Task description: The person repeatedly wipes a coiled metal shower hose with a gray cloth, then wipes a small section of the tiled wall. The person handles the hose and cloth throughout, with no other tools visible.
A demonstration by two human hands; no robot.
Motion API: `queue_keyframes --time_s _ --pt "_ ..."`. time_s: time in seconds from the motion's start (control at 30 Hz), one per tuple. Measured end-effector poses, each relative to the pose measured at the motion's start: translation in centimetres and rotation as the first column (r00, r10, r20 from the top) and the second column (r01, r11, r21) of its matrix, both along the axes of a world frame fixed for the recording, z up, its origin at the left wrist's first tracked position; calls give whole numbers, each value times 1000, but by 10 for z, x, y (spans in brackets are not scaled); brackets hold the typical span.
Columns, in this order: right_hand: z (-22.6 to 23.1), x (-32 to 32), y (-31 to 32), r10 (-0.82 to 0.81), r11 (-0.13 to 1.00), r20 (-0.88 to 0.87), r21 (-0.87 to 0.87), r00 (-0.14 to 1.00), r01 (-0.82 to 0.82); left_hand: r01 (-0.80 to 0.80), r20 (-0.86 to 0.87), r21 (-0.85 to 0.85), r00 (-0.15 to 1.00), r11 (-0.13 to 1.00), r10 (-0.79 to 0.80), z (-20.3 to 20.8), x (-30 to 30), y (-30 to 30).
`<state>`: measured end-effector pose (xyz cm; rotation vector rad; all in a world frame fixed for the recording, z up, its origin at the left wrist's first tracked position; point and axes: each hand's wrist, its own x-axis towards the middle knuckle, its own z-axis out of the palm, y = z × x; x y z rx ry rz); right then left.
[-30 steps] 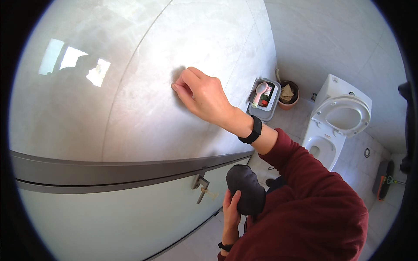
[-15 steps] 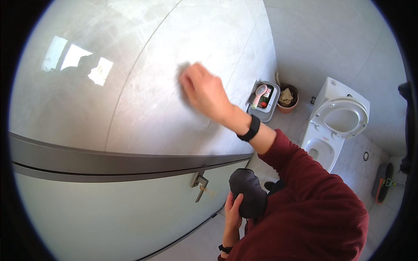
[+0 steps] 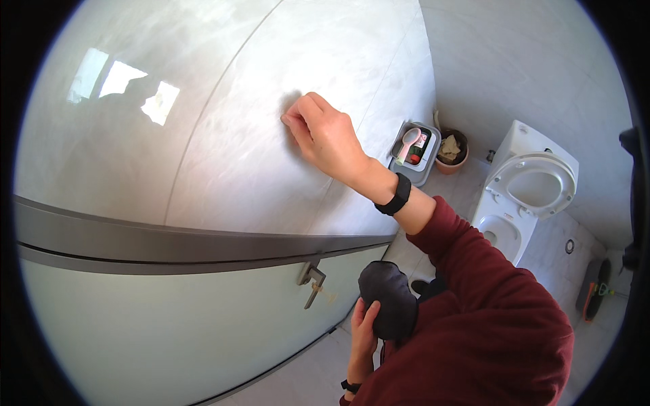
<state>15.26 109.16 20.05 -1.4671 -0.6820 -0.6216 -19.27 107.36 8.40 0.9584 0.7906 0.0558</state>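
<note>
My right hand (image 3: 323,135), with a black band on its wrist, is raised against the pale, glossy wall (image 3: 237,155). Its thumb and fingers are pinched together close to the surface, with a dark shadow beside them. Whether anything small sits in that pinch, I cannot make out. Lower down, my left hand (image 3: 364,331) grips a dark grey, rounded, soft-looking bundle (image 3: 388,298) from its left side, thumb lying across it. The bundle is close to the front of my maroon top, and its underside is hidden.
Below the wall runs a grey frame over a frosted door (image 3: 169,331) with a metal handle (image 3: 313,284). Farther right are a grey bin (image 3: 421,177) holding a pink brush, a brown pot (image 3: 463,162) and a white toilet (image 3: 502,227). A dustpan (image 3: 594,291) lies at the far right.
My right hand, blurred earlier, now shows sharply with its fingertips pinched, still at the wall. The view has shifted slightly. My left hand keeps its hold on the dark bundle.
</note>
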Motion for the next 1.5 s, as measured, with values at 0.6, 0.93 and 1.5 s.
queue_keyframes --time_s 0.6,0.93,1.5 --pt "2 2 3 -27 1000 52 13 998 26 6 -10 -15 1000 1000 -6 -5 1 3" --pt "7 2 0 -6 1000 67 -29 998 8 -3 -11 -9 1000 1000 3 -7 2 7" --pt "20 5 -1 13 998 34 -57 999 -11 34 3 -14 999 999 -34 -6 4 12"
